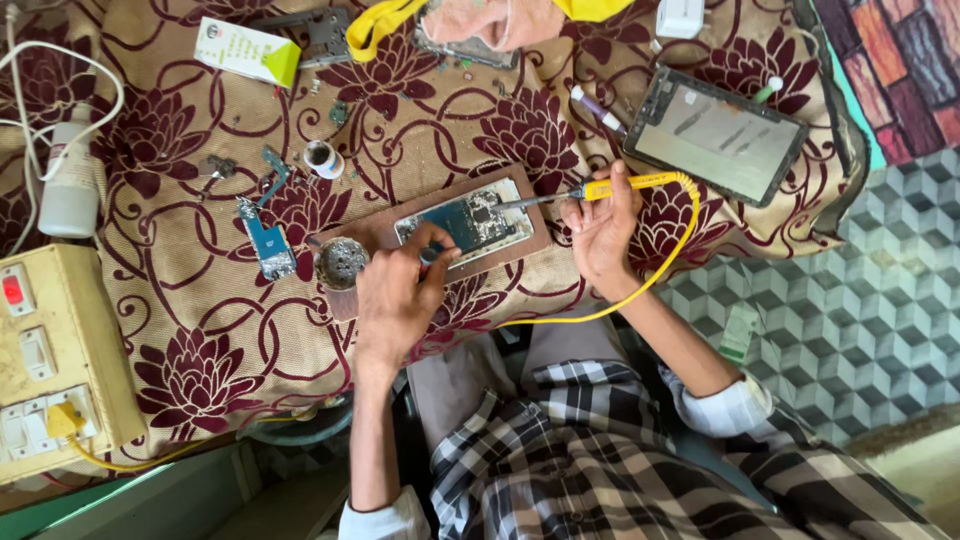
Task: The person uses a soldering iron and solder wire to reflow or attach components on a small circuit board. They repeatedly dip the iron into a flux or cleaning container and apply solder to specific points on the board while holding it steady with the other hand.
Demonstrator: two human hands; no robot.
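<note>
On the brown board (375,232), the opened phone (465,222) is pinned by the left hand (400,290); the right hand (600,228) grips a yellow soldering iron (610,186). A slip could scorch neighbouring components or fingers.

a patterned cloth and a cube-tiled floor

a table cloth (200,330) of tan with dark red flowers covers the work surface. at right lies a floor (860,320) of grey and white cube-pattern tiles. soft daylight falls evenly.

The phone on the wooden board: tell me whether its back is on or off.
Off. The phone lies with its circuit board bare, the soldering iron in the right hand aimed at it, while the left hand steadies it.
</note>
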